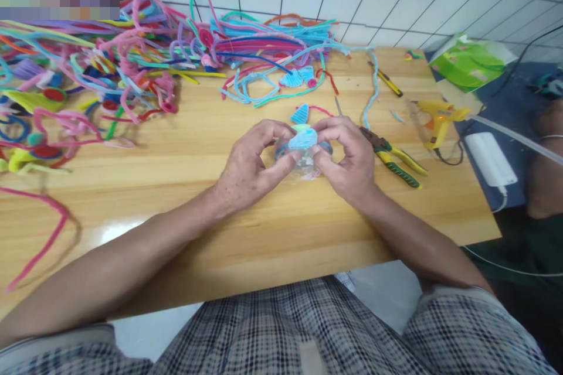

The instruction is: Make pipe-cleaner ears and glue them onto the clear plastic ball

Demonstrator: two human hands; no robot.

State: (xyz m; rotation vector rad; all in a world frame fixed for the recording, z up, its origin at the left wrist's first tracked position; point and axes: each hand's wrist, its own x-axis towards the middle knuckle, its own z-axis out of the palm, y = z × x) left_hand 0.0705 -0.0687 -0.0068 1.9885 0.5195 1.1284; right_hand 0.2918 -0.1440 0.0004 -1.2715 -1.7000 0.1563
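In the middle of the frame both hands meet over a wooden table (272,228). The left hand (248,167) and the right hand (347,155) together hold a small clear round piece (303,164), and a light blue fan-shaped twist of pipe cleaner (302,139) sits on top of it. The grip of each hand is pressed together: thumbs and fingertips pinch the blue twist and the clear piece from either side, just above the table.

Just beyond the hands, a second blue fan shape (300,113) lies on the wood. To the right of the right hand lie pliers with yellow and green handles (393,158), and further right a yellow glue gun (437,120). A heap of coloured pipe cleaners (132,58) fills the upper left of the frame. A green packet (468,61) rests at the upper right.
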